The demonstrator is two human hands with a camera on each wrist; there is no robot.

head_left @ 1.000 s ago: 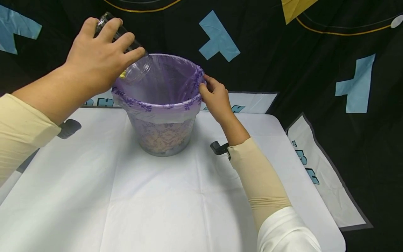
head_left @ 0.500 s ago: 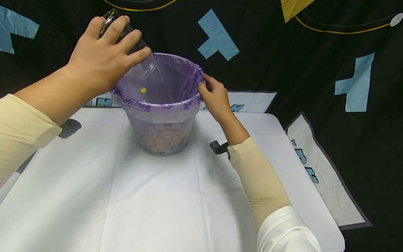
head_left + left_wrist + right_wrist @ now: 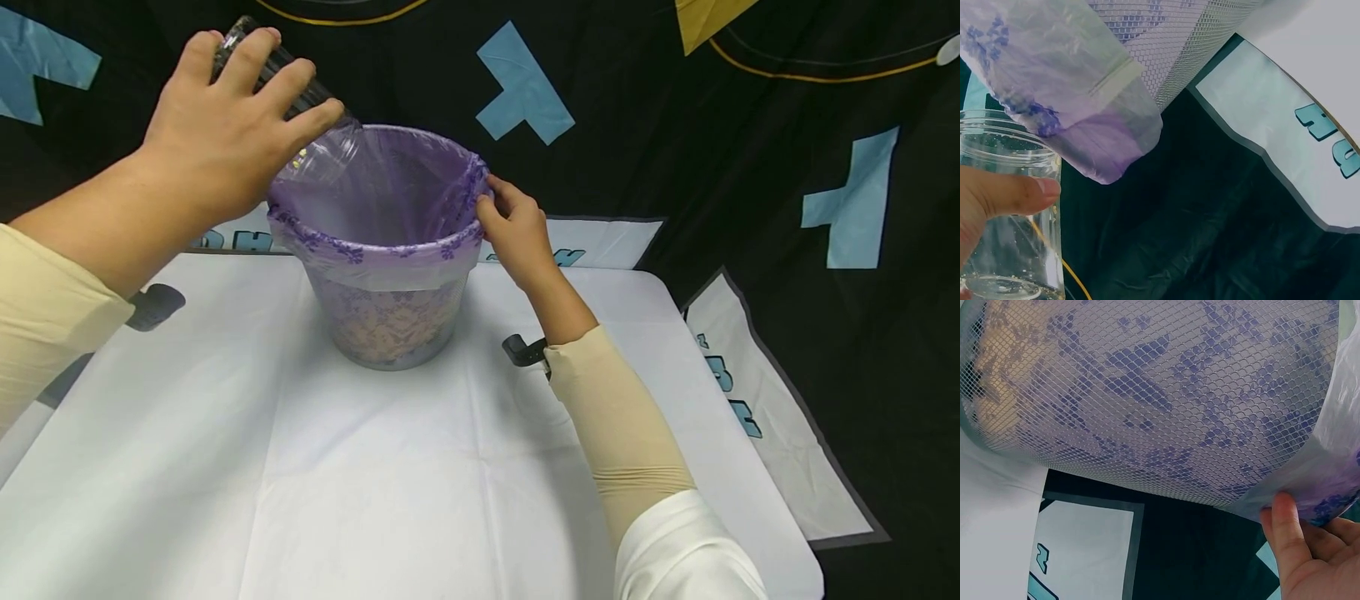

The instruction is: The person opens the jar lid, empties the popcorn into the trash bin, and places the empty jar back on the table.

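Observation:
My left hand point(image 3: 217, 137) grips a clear plastic jar point(image 3: 1013, 244), tipped with its mouth down over the left rim of a mesh trash bin point(image 3: 390, 329). A few yellow bits point(image 3: 302, 155) show near the jar's mouth, and crumbs cling to its inner wall in the left wrist view. A purple flowered bag point(image 3: 397, 192) lines the bin and folds over its rim. At the right side of that rim my right hand point(image 3: 517, 229) pinches the bag and edge between thumb and fingers. Light contents show faintly through the bin's lower wall.
The bin stands at the far side of a white-covered table point(image 3: 375, 492). Behind hangs a black cloth point(image 3: 637, 125) with blue shapes. A white printed panel point(image 3: 772, 417) lies beyond the right edge. Dark wrist mounts sit by both sleeves.
Yellow bits dropped from the jar into the bin half a second ago. My left hand, after shifting slightly right, is now back left and a little higher. The right hand keeps its place.

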